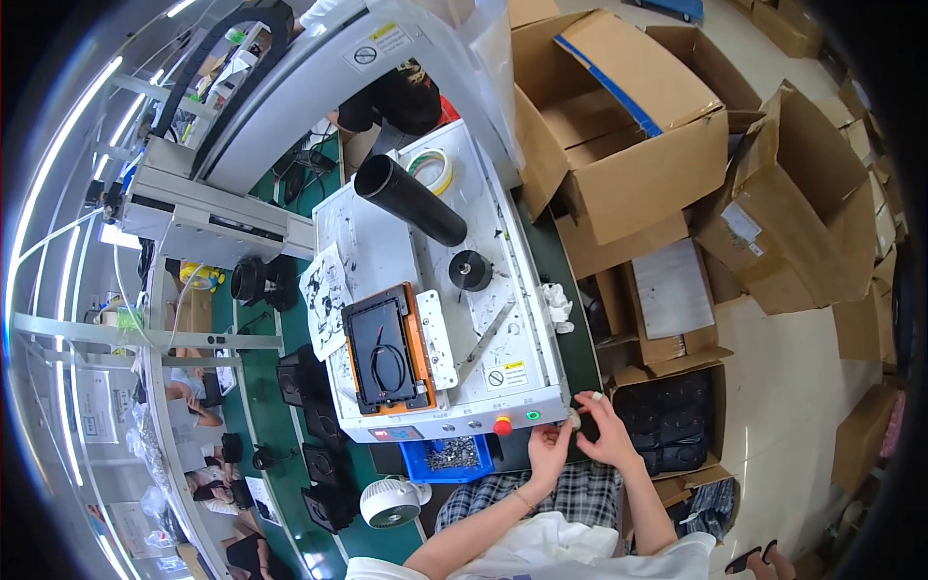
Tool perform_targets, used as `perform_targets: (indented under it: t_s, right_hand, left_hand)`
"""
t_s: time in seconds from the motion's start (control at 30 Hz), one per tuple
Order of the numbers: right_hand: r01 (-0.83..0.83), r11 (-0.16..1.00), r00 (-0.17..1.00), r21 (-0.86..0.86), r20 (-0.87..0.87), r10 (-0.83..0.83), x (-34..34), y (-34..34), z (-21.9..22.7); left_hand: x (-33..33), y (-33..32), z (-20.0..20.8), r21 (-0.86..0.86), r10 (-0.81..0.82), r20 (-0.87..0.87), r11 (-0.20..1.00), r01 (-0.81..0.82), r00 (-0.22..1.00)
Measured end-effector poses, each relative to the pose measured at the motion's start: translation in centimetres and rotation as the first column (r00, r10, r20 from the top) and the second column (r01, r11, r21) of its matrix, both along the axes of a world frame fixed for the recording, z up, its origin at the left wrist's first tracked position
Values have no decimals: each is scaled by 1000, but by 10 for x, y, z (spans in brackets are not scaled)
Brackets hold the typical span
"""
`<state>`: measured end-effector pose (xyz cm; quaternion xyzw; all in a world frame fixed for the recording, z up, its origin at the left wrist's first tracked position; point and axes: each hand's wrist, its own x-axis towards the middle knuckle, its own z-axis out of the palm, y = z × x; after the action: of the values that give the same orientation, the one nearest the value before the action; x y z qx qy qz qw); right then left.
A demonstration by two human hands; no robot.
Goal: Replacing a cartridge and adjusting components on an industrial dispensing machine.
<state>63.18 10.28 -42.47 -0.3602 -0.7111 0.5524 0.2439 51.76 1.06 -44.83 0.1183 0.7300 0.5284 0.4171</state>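
Both my hands are close together off the near right corner of a white benchtop machine (541, 391). My left hand (549, 452) is closed in a pinch by a small pale thing (574, 420), too small to name. My right hand (609, 437) has its fingers apart around the other side of that thing, with white on one fingertip. On the machine's bed, an orange fixture (421, 350) holds a black rectangular housing (360, 338) with a thin black cable coiled in it. Behind stand a black round part (470, 272) and a tilted black tube (411, 200).
A blue bin (416, 462) of small metal parts sits below the machine's front panel, which has a red knob (502, 425). A white fan (391, 503) stands to its left. Open cardboard boxes (648, 184) crowd the right. Crumpled tissue (558, 307) lies beside the machine.
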Motion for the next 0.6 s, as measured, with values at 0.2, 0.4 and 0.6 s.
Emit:
perform_targets:
  t_s: [0.2,0.4,0.6]
  right_hand:
    - [134,960,938,246,282,-203,-25,-16,-11]
    - [126,954,939,271,278,-203,-33,-25,-33]
    - [375,923,912,84,149,-383,-22,-44,-46]
  left_hand:
    - [-11,-13,-10,219,-53,159,976,17,986]
    - [-53,-47,-34,-163,-539,-737,728,666,408]
    - [-60,-48,-49,-331,-611,-791,465,821,27]
